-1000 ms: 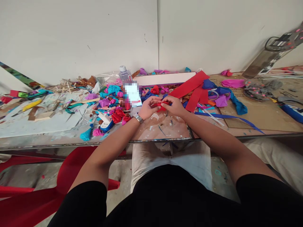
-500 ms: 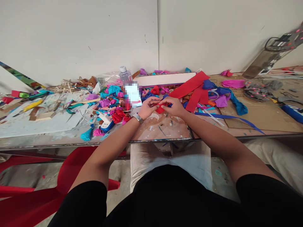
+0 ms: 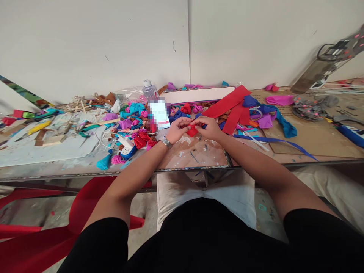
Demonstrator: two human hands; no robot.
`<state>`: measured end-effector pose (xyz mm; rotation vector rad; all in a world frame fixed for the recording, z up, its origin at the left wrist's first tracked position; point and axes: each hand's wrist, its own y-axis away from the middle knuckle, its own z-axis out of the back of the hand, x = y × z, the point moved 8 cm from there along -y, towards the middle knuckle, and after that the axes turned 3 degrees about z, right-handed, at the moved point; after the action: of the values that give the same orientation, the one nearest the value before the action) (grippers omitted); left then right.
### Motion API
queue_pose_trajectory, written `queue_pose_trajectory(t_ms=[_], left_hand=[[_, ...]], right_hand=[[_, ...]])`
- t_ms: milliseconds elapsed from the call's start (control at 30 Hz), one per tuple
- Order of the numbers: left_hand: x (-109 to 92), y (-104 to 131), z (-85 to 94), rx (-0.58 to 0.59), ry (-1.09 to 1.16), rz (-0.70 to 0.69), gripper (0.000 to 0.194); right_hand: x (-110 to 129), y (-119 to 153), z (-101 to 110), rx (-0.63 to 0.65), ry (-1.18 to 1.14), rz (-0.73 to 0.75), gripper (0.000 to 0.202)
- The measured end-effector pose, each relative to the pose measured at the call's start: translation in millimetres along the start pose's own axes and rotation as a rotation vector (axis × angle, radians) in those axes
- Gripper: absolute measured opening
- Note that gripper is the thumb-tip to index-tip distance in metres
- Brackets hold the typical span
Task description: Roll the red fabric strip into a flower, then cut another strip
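A small piece of red crepe paper is pinched between both hands over the table. My left hand, with a metal-banded watch on its wrist, is closed on its left side. My right hand grips its right side, thumb and fingers together. Behind the hands lie crumpled paper pieces in red, blue and pink. Broad red paper strips stretch to the right of them. A lit phone, partly blurred, leans just beyond my left hand.
Behind the phone stands a clear bottle. A white plug on a blue power socket sits left of my arm. Cardboard and a dark water bottle are at right. A red chair stands below the table at left.
Both hands stay in the same place, with the fingers shifting slightly on the red paper. The view has moved a little.
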<state>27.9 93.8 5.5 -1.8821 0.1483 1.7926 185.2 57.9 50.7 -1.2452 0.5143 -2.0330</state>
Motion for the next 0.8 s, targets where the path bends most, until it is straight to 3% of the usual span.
queue_pose_trajectory(t_ms=[800], left_hand=[[-7,2,-1.1,-0.016,-0.062,-0.060,0.041]], right_hand=[[-11,2,1,-0.049,-0.007,-0.144,0.026]])
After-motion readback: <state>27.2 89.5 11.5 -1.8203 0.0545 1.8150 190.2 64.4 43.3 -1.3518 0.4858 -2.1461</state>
